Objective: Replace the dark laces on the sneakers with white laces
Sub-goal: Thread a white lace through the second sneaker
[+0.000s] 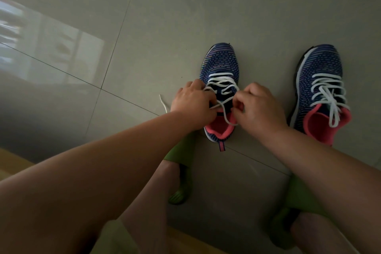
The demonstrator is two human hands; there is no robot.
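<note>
White lace (223, 86) crosses the near sneaker (221, 64) — left hand (191, 103) and right hand (258, 103) each pinch a strand; second sneaker (321, 72) at three o'clock.

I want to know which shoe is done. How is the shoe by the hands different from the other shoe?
The left sneaker has both hands on it: the left hand and right hand pinch its white lace, which hangs loose. The right sneaker stands alone, untouched, its lace crossed up to the top, ends draped over the pink opening. Both are blue with pink lining and white laces.
</note>
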